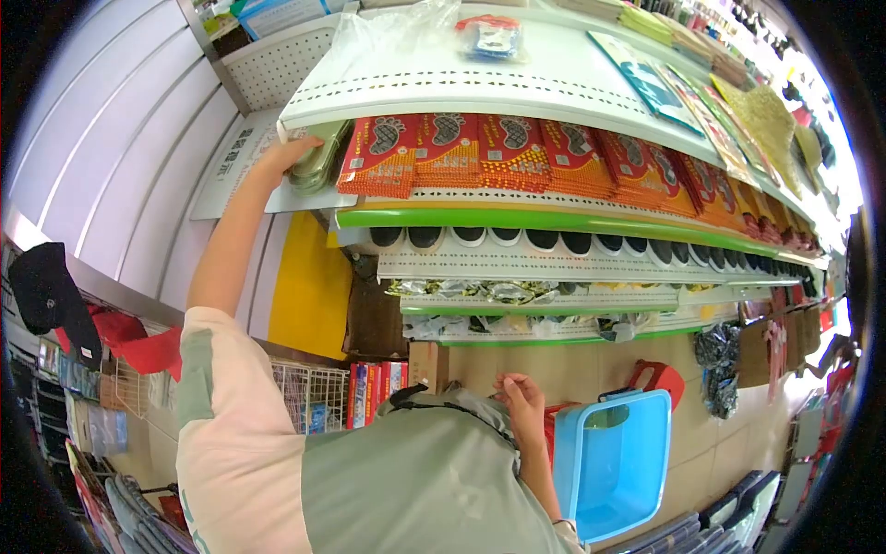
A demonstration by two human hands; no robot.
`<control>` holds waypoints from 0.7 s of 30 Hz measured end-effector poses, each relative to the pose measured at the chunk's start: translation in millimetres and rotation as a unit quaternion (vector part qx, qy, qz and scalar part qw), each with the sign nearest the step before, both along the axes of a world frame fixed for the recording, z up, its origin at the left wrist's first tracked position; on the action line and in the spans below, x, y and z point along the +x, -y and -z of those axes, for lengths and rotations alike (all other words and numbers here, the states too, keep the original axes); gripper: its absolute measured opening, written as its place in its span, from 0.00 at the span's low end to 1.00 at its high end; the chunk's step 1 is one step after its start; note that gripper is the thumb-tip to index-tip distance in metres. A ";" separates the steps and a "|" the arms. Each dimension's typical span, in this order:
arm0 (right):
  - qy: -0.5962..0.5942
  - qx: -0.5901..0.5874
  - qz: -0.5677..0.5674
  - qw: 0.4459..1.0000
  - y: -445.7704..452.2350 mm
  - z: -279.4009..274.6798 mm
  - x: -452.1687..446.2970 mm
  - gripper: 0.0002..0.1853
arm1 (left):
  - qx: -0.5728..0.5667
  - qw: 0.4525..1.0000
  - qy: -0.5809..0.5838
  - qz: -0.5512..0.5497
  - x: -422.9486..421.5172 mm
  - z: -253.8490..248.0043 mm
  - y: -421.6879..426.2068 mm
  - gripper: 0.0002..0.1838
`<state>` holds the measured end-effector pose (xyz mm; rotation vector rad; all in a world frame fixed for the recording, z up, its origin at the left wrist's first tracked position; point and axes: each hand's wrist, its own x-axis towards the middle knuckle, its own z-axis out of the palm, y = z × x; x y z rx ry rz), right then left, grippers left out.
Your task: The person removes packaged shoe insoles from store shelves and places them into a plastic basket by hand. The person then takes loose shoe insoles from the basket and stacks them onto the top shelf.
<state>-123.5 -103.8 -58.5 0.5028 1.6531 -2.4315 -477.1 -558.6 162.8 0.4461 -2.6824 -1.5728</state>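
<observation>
My left hand [293, 151] reaches up to the left end of a shelf, touching a stack of clear-wrapped, greenish packets [318, 166]. Most of its fingers are hidden, so whether it grips a packet cannot be told. Beside that stack stands a row of red and orange packets [447, 148] with dark footprint pictures. Lower down, my right hand [521, 399] hangs in front of my body, fingers loosely curled and apart, with nothing visible in them. Just right of it is a blue plastic basin [616, 462].
The white upper shelf [388, 78] holds plastic wrap and a small red-and-blue packet [491, 39]. Dark shoes [577, 243] line the shelf below. A red stool [657, 380] stands behind the basin. A wire basket [312, 392] and red boxes [377, 390] sit on the floor.
</observation>
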 end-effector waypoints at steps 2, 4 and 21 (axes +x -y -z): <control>0.003 -0.001 -0.002 1.000 1.6 -3.4 -2.4 0.09 | 0.015 1.000 0.003 0.023 13.2 -13.7 -10.8 0.31; -0.005 0.003 -0.004 1.000 3.0 3.5 -4.1 0.09 | -0.046 0.990 -0.110 0.071 18.9 -14.4 -20.6 0.32; 0.019 0.015 0.014 1.000 18.7 -0.3 -6.8 0.09 | -0.456 0.849 -0.205 0.168 -4.7 -9.5 -54.0 0.41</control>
